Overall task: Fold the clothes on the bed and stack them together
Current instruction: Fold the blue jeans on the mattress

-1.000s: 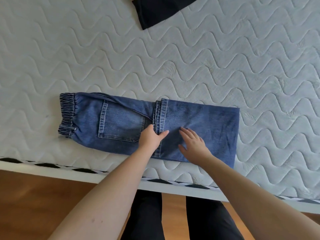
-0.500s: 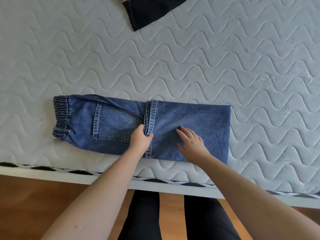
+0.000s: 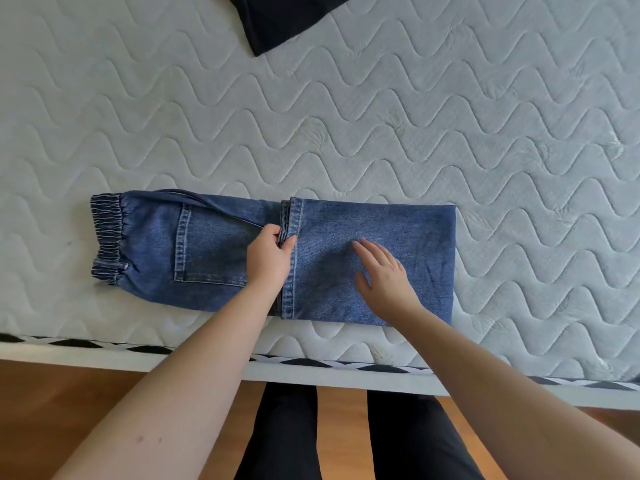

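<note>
— 2 hands on 1 pair of jeans, lying near the front edge of the mattress. What worries you?

— Your left hand pinches the stacked hems; lift unevenly and the layers slide apart.

— And the right?

— Your right hand lies flat, fingers relaxed, pressing the folded half. Ease off early and the fold skews. The dark garment waits at the far edge, unfolded as far as you can see.

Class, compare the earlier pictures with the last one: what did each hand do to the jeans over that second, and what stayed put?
The left hand went from lying flat on the hem edge to pinching it, thumb on top. The right hand stayed flat on the folded leg. The jeans kept their fold on the mattress, and the dark garment did not move.
</note>
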